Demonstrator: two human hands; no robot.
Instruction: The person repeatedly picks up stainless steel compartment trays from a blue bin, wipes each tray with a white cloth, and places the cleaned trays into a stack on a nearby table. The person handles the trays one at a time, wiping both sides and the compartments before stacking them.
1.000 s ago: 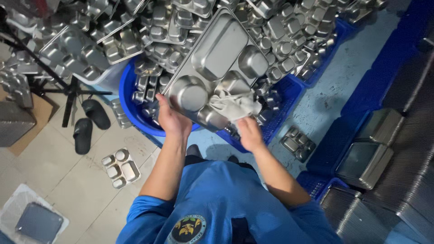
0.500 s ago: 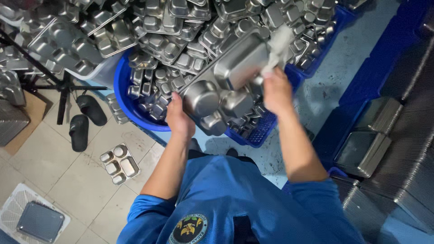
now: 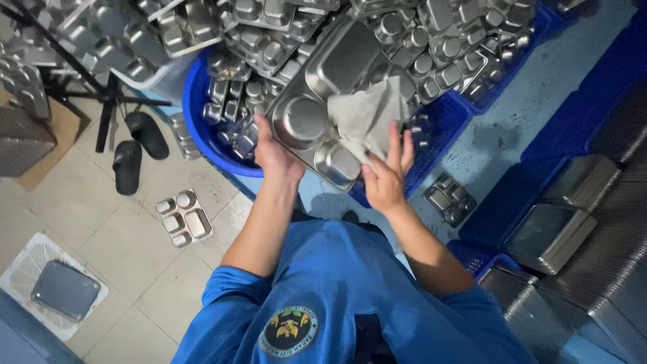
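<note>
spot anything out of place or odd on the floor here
Yes: one compartment tray lies alone on the tiled floor, apart from the piled trays in the blue tub. A pair of black slippers sits beside the tub.

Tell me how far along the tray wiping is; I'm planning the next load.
In hand: left hand grips a compartmented steel tray; right hand presses a grey cloth on it. Left: heaped steel trays in the blue tub. Done: cannot tell which are wiped.
</note>
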